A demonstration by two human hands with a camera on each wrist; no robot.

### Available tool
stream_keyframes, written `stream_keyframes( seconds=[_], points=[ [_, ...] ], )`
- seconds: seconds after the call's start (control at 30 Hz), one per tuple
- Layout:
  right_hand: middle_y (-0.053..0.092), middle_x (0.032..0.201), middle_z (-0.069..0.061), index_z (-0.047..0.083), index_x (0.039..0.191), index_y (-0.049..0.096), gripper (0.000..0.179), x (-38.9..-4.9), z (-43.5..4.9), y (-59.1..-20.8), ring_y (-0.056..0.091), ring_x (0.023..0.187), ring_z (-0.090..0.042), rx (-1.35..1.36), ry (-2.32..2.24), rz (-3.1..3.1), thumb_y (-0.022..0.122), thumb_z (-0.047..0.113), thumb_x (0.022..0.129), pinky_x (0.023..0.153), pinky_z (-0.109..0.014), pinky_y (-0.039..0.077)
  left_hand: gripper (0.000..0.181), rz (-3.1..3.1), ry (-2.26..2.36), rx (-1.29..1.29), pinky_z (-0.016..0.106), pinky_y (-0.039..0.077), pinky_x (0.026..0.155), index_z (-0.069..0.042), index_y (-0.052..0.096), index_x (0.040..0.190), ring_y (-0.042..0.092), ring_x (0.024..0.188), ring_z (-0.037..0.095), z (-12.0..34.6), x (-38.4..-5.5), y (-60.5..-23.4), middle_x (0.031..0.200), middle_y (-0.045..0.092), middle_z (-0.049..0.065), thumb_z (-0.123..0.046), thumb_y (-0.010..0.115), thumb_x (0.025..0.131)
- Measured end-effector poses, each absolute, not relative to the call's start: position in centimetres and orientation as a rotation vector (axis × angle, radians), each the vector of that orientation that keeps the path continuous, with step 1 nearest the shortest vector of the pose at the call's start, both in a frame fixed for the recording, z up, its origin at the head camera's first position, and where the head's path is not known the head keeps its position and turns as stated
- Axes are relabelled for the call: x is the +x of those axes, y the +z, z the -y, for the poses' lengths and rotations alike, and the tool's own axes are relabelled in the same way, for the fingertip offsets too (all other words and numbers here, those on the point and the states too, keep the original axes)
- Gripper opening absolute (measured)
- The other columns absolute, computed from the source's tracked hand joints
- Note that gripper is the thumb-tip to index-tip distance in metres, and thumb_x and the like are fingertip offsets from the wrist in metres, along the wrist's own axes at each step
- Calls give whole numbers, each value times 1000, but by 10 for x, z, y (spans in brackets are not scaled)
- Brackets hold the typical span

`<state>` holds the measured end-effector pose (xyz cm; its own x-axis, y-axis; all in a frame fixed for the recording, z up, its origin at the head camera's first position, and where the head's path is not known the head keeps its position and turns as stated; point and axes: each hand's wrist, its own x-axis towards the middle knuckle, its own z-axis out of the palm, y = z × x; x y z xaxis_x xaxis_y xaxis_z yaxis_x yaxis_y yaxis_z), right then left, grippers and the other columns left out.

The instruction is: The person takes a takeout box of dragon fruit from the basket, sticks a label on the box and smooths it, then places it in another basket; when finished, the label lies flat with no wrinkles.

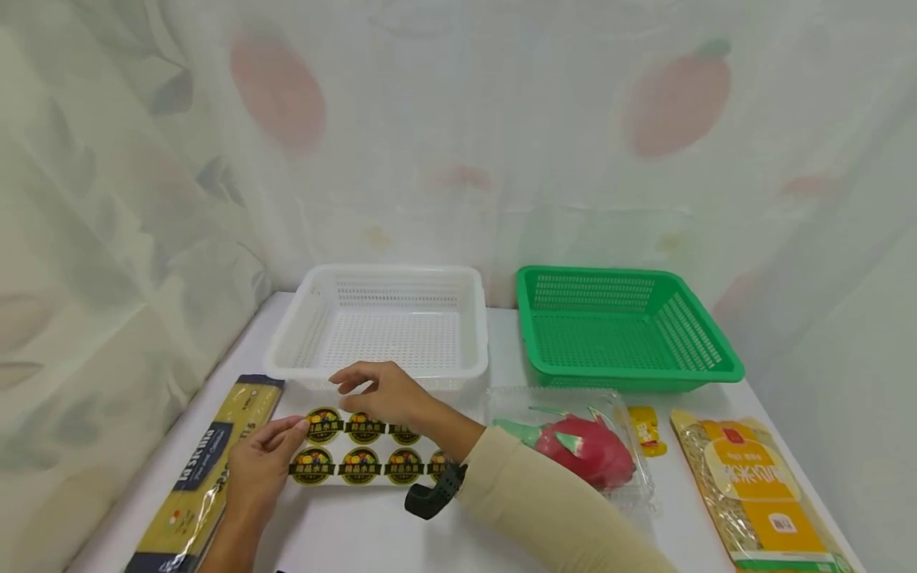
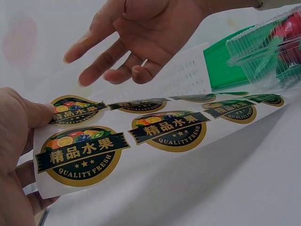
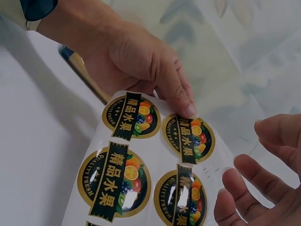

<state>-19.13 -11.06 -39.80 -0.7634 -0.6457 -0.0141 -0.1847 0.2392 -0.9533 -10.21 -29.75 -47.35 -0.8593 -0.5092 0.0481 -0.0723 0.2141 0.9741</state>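
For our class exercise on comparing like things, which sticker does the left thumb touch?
The leftmost sticker in the far row: its edge is overlapped by the thumb of the left hand; the thumb covers no other sticker.

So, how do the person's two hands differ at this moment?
The left hand pinches the sticker sheet, while the right hand holds nothing. The left hand has its thumb on top and fingers underneath; the right hand's fingers are bent loosely in the air. The left hand is at the sheet's end, whereas the right hand hovers above it. Both are bare.
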Motion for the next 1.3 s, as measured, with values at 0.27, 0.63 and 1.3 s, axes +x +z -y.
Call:
stream_keyframes(
  seconds=[0.27,0.63,1.3],
  points=[
    [65,102,9,25,116,69,28,-190,120,-408,64,80,-8,-769,-1534,-2120,69,15,90,65,-29,53,39,2114,-1705,526,18,51,64,3,69,110,66,79,3,298,-97,-471,89,73,-1,-29,73,87],
    [65,99,8,24,114,70,28,-192,125,-409,64,78,-11,-758,-1531,-2103,70,12,89,62,-29,54,36,2112,-1687,486,20,52,63,0,69,107,67,78,7,295,-98,-466,89,72,0,-30,72,88],
    [67,85,7,20,104,74,26,-183,132,-411,63,75,-8,-683,-1583,-2149,71,2,85,62,-25,50,34,2116,-1721,499,21,52,64,1,69,109,68,78,9,291,-96,-465,90,73,2,-25,73,88]
  ],
)
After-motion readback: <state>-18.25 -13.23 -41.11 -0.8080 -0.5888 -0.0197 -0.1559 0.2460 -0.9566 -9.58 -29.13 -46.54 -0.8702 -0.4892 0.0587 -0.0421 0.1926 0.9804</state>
